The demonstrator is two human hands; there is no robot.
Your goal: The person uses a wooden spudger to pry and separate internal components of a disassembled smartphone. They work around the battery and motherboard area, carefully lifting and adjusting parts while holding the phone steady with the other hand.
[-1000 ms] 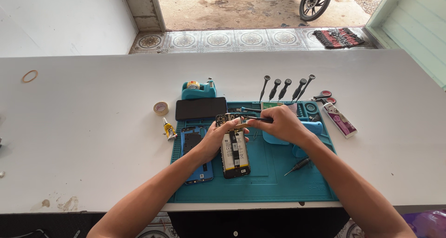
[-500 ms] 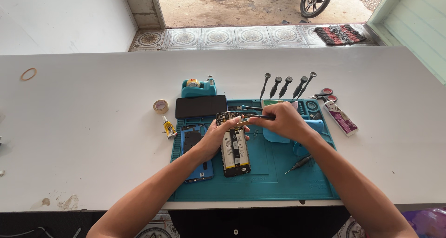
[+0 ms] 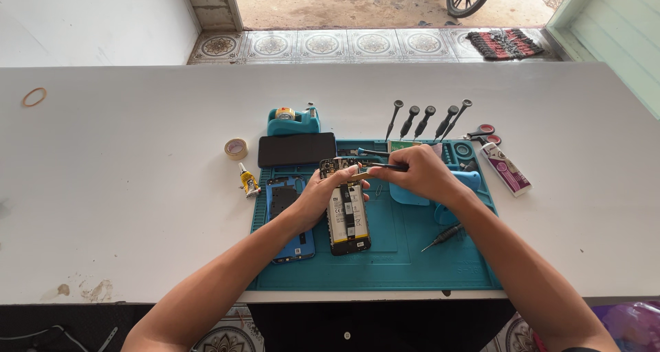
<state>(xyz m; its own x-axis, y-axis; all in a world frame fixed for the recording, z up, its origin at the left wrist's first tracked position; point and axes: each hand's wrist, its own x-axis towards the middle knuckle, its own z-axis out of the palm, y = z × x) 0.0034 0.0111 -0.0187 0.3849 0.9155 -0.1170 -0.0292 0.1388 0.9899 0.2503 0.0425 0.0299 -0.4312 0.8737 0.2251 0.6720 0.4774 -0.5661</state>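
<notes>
On a teal rubber repair mat [image 3: 385,256], the left hand [image 3: 323,194] grips an opened black phone [image 3: 347,211] lying lengthwise away, while the right hand [image 3: 423,173] pinches dark tweezers [image 3: 375,165] pointing left at its top end.

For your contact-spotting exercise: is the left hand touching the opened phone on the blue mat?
Touching. The head view shows the left hand resting against the upper left edge of the opened phone, its fingers curled over the top with no gap visible.
</notes>
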